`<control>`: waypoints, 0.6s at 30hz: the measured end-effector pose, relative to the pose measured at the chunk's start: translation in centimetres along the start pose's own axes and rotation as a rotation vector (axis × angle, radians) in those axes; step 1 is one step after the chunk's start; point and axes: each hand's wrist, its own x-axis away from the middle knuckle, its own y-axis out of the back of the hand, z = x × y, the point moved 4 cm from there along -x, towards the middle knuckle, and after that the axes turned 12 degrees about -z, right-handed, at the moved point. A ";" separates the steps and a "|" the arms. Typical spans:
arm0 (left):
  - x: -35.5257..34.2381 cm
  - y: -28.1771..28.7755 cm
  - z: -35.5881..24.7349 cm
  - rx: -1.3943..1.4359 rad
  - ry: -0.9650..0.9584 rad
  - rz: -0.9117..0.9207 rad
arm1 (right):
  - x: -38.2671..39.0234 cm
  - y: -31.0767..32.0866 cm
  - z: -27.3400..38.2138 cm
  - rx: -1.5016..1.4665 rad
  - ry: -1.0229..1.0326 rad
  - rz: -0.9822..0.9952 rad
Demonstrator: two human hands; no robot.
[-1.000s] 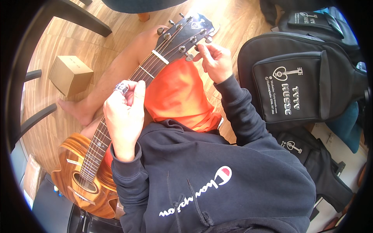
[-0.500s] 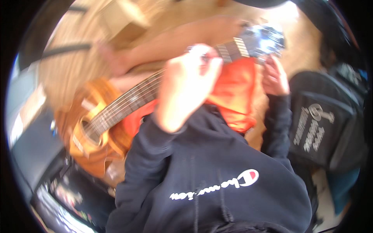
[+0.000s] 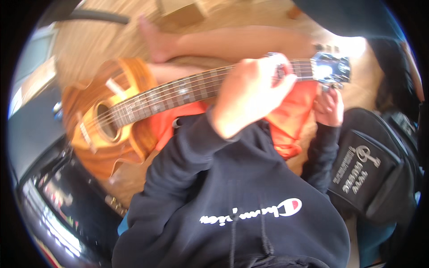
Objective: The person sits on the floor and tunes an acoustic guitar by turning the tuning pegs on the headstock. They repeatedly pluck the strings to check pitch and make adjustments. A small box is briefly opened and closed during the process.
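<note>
An acoustic guitar [image 3: 134, 107] lies across our lap. Our left hand [image 3: 250, 96] curls closed around its neck near the headstock [image 3: 330, 69], steadying it, while our right hand [image 3: 328, 107] pinches a tuning peg (blurred).

Left hand [image 3: 250, 96] covers guitar neck [image 3: 178, 91] mid-frame; right hand [image 3: 330, 106] sits just below headstock [image 3: 330, 69]. Black gig bag [image 3: 371, 174] blocks lower right. Bare leg [image 3: 232, 42] crosses above neck. Open wood floor [image 3: 89, 53] upper left, beside box [image 3: 181, 11].
</note>
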 end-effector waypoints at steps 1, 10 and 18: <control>0.1 -0.2 0.3 0.088 0.046 -0.024 | 0.7 -0.2 0.1 0.131 0.229 -0.464; -0.4 -0.3 0.8 0.121 0.229 0.117 | 0.1 -2.2 0.0 0.010 0.108 -0.272; -0.5 -0.2 0.6 0.166 0.247 0.098 | 1.9 -4.0 0.8 1.297 1.137 -0.758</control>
